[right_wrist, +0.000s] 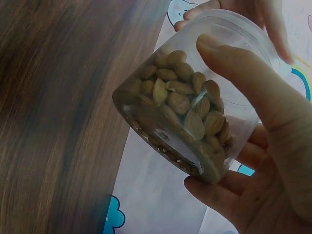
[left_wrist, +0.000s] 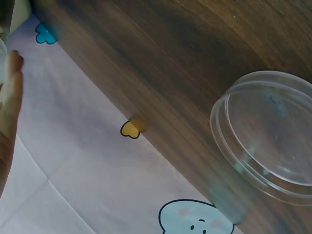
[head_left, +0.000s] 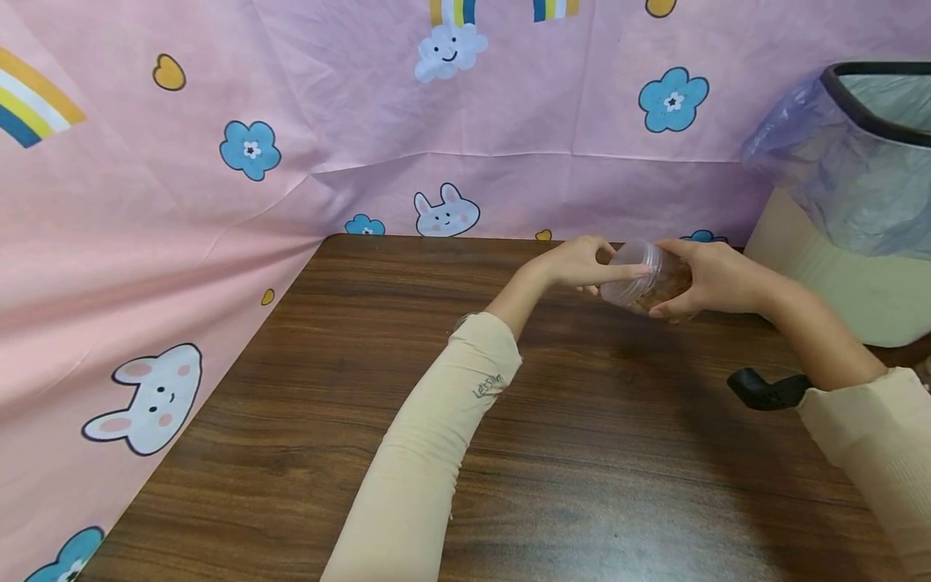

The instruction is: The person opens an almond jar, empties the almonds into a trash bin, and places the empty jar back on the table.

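Observation:
My right hand (head_left: pixel 720 275) grips a clear plastic jar (right_wrist: pixel 180 102) of almonds (right_wrist: pixel 190 97), thumb along one side and fingers round the other. The jar is tipped sideways above the table, its mouth end toward my left hand (head_left: pixel 582 260). My left hand holds the jar's translucent lid (head_left: pixel 621 279) between thumb and fingers, one finger stretched across it. In the left wrist view, only a strip of that hand shows at the left edge. A clear, shallow round dish (left_wrist: pixel 219 122) lies on the table, mostly hidden behind the left forearm in the head view.
The brown wood-grain table (head_left: pixel 305 420) meets a pink printed cloth (head_left: pixel 349 105) at the back and left. A pale bin (head_left: pixel 815 267) lined with a plastic bag (head_left: pixel 836 170) stands at the right. A black curved piece (head_left: pixel 771 392) shows beside the right forearm.

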Demonstrator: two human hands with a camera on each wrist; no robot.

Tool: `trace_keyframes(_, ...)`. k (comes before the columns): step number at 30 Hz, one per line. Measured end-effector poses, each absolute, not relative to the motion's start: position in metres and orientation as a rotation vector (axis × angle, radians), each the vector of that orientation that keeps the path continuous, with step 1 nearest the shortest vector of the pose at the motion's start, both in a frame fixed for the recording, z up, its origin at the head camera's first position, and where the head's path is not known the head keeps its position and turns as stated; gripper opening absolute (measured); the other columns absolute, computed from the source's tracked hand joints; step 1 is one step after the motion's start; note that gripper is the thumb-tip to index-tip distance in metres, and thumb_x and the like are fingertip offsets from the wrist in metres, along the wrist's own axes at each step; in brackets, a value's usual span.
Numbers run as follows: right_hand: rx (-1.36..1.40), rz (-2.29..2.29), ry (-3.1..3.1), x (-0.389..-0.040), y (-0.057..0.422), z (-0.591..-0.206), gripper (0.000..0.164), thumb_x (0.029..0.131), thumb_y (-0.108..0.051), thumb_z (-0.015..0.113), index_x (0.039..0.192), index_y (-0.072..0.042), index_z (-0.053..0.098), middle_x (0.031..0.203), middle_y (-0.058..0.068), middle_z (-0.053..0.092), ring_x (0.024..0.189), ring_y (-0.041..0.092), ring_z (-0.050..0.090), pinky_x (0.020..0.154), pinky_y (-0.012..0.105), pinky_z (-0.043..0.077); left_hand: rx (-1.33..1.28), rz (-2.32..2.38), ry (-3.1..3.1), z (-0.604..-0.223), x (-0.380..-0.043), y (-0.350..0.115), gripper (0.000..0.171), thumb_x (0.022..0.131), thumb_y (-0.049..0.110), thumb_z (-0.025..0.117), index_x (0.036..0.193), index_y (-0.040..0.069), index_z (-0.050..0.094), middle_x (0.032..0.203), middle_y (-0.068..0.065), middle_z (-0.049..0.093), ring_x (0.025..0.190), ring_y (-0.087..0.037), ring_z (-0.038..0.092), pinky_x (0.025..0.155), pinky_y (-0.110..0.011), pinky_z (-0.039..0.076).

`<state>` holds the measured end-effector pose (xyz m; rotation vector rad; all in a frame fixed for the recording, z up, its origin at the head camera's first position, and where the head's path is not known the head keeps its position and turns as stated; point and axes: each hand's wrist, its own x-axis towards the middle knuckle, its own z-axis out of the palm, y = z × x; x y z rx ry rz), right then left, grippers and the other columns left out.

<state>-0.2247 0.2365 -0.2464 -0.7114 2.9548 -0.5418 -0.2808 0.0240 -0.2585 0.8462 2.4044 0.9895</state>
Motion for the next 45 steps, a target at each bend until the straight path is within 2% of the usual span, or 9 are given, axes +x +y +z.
trace_keyframes(3,-0.703,-0.527,2.962,-0.225,0.236,-0.247,0.095,0.066,-0.046,0.08,0.136,0.001,0.035,0.111,0.02,0.057,0.098,0.035,0.056,0.076,0.05,0.045,0.891,0.966,2.448,-0.26,-0.28,0.024,0.075,0.082,0.055,0.058,0.139,0.011,0.036,0.129,-0.002,0.046,0.106,-0.014,0.053,0.082,-0.023,0.044)
trace_keyframes(6,-0.689,-0.504,2.978,-0.224,0.236,-0.245,0.097,0.065,-0.047,0.08,0.136,0.002,0.035,0.113,0.022,0.056,0.1,0.037,0.055,0.078,0.05,0.044,1.087,1.049,2.405,-0.264,-0.281,0.022,0.083,0.076,0.042,0.071,0.143,0.02,0.027,0.139,0.002,0.035,0.121,-0.01,0.037,0.092,-0.023,0.036)
trace_keyframes(12,-0.673,-0.474,2.979,-0.221,0.235,-0.241,0.102,0.065,-0.048,0.079,0.138,0.005,0.031,0.115,0.025,0.054,0.101,0.039,0.054,0.078,0.051,0.044,1.388,1.254,2.152,-0.267,-0.281,0.02,0.093,0.064,0.006,0.084,0.14,0.012,0.029,0.141,-0.001,0.031,0.124,-0.016,0.034,0.095,-0.024,0.035)
trace_keyframes(18,-0.7,-0.494,2.964,-0.22,0.233,-0.241,0.098,0.065,-0.046,0.08,0.136,0.002,0.035,0.113,0.022,0.056,0.099,0.036,0.055,0.077,0.05,0.045,1.096,1.155,2.229,-0.26,-0.279,0.017,0.075,0.076,0.027,0.075,0.137,0.015,0.034,0.129,-0.002,0.041,0.108,-0.014,0.049,0.08,-0.022,0.045)
trace_keyframes(24,-0.691,-0.48,2.921,-0.219,0.23,-0.241,0.104,0.065,-0.048,0.079,0.139,0.005,0.029,0.123,0.027,0.05,0.107,0.039,0.051,0.08,0.052,0.044,0.844,0.969,2.345,-0.254,-0.277,0.017,0.07,0.084,0.053,0.056,0.134,0.007,0.04,0.121,-0.003,0.051,0.078,-0.013,0.064,0.071,-0.027,0.05)
trace_keyframes(29,-0.687,-0.455,2.933,-0.219,0.23,-0.241,0.105,0.064,-0.05,0.079,0.139,0.005,0.03,0.123,0.027,0.05,0.108,0.041,0.05,0.081,0.053,0.043,0.838,0.929,2.386,-0.255,-0.277,0.018,0.074,0.084,0.058,0.053,0.137,0.009,0.038,0.124,-0.002,0.05,0.093,-0.013,0.061,0.079,-0.027,0.047)
trace_keyframes(33,-0.686,-0.443,2.959,-0.22,0.232,-0.24,0.101,0.064,-0.049,0.079,0.137,0.004,0.033,0.121,0.027,0.052,0.107,0.043,0.05,0.082,0.053,0.042,1.064,0.964,2.409,-0.26,-0.278,0.018,0.089,0.075,0.049,0.07,0.144,0.022,0.022,0.14,0.004,0.032,0.12,-0.007,0.039,0.093,-0.022,0.035)
trace_keyframes(37,-0.686,-0.441,2.967,-0.221,0.234,-0.239,0.099,0.064,-0.048,0.08,0.136,0.004,0.034,0.117,0.026,0.054,0.103,0.041,0.053,0.079,0.052,0.044,1.375,1.031,2.364,-0.264,-0.279,0.019,0.106,0.063,0.034,0.084,0.146,0.025,0.017,0.145,0.006,0.021,0.127,-0.004,0.023,0.1,-0.022,0.025)
trace_keyframes(45,-0.71,-0.468,2.958,-0.222,0.232,-0.243,0.102,0.064,-0.048,0.08,0.137,0.006,0.032,0.115,0.026,0.055,0.099,0.037,0.055,0.076,0.05,0.046,1.396,1.072,2.332,-0.261,-0.277,0.021,0.081,0.066,0.02,0.084,0.134,0.018,0.039,0.134,0.003,0.037,0.118,-0.008,0.035,0.092,-0.021,0.035)
